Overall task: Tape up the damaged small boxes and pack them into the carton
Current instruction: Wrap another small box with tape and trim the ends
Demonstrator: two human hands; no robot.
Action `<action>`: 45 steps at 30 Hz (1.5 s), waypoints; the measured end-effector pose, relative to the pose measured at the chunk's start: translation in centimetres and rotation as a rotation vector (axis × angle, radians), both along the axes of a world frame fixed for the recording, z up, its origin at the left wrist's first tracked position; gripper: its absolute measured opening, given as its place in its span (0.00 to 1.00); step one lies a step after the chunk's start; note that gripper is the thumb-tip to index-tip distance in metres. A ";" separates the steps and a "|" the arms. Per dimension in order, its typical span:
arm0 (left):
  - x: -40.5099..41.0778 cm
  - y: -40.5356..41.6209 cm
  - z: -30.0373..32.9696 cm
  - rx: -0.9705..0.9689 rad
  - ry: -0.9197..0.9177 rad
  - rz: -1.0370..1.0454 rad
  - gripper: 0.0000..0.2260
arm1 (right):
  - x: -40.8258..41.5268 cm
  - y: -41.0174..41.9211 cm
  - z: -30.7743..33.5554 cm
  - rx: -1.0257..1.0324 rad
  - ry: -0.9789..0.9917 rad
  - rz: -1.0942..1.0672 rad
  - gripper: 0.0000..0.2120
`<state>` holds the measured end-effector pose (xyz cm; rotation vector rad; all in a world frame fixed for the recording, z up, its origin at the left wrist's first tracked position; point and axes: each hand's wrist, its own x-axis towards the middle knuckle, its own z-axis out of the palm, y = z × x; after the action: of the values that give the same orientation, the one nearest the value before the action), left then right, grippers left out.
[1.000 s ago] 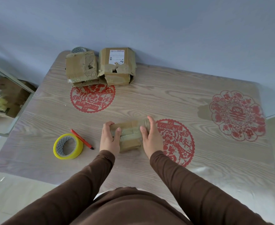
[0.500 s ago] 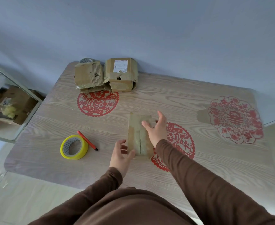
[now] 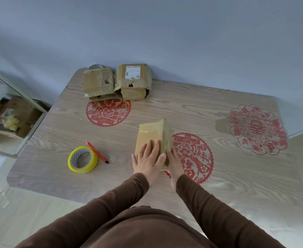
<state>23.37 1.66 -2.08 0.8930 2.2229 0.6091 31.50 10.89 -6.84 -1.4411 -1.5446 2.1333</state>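
A small taped brown box (image 3: 152,133) lies lengthwise on the wooden table (image 3: 218,176), near its middle. My left hand (image 3: 148,159) lies flat on the box's near top face, fingers straight and spread. My right hand (image 3: 174,164) rests against the box's right side, fingers straight along it. Two torn small boxes stand at the far edge: a corrugated one (image 3: 98,84) and a labelled one with a hole (image 3: 132,82). A yellow tape roll (image 3: 82,159) lies left of my hands, with a red pen (image 3: 97,152) beside it.
A grey tape roll (image 3: 95,66) peeks from behind the corrugated box. Red paper-cut patterns decorate the table top. Left of the table, a low shelf holds a brown carton (image 3: 19,113). The wall runs close behind the table.
The box was turned from crosswise to lengthwise. My left hand went from the air onto its top, and my right hand slid down to its right side.
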 end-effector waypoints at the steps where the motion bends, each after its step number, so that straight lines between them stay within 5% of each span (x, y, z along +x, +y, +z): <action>1: 0.3 0.0 -0.1 -0.042 0.028 -0.073 0.30 | 0.2 0.2 -0.3 0.037 -0.062 0.019 0.18; 4: 0.6 -0.2 -0.3 -0.076 0.114 -0.209 0.25 | 1.2 0.8 -0.6 0.058 -0.153 -0.081 0.16; 7: -0.7 -0.6 -1.1 0.126 0.018 -0.010 0.23 | 2.0 1.2 0.9 -0.013 -0.127 -0.105 0.20; 12: -2.7 -1.0 -1.3 0.244 -0.598 0.599 0.29 | 2.9 1.2 1.5 0.013 -0.053 -0.138 0.24; 16: -2.0 -0.9 -2.3 0.198 -0.870 0.688 0.31 | 2.8 0.6 1.1 0.020 -0.095 -0.040 0.30; 28: 2.6 -3.2 -2.9 0.329 -0.796 0.524 0.14 | 5.6 -3.5 2.9 0.177 0.022 -0.084 0.26; 34: 8.0 -4.2 -2.2 0.325 -0.808 0.408 0.21 | 11.9 -5.8 4.2 0.209 0.009 -0.255 0.24; 38: 12.1 -2.9 -1.0 0.318 -0.806 0.341 0.35 | 16.3 -5.4 4.7 0.194 0.017 -0.392 0.16; 45: 21.8 1.6 -0.2 0.308 -0.761 0.234 0.36 | 26.5 -2.1 5.8 0.161 0.080 -0.486 0.16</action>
<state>45.21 3.25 -2.25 0.4225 1.5621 1.1950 58.02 8.74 -1.02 -1.4699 -1.1568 1.7196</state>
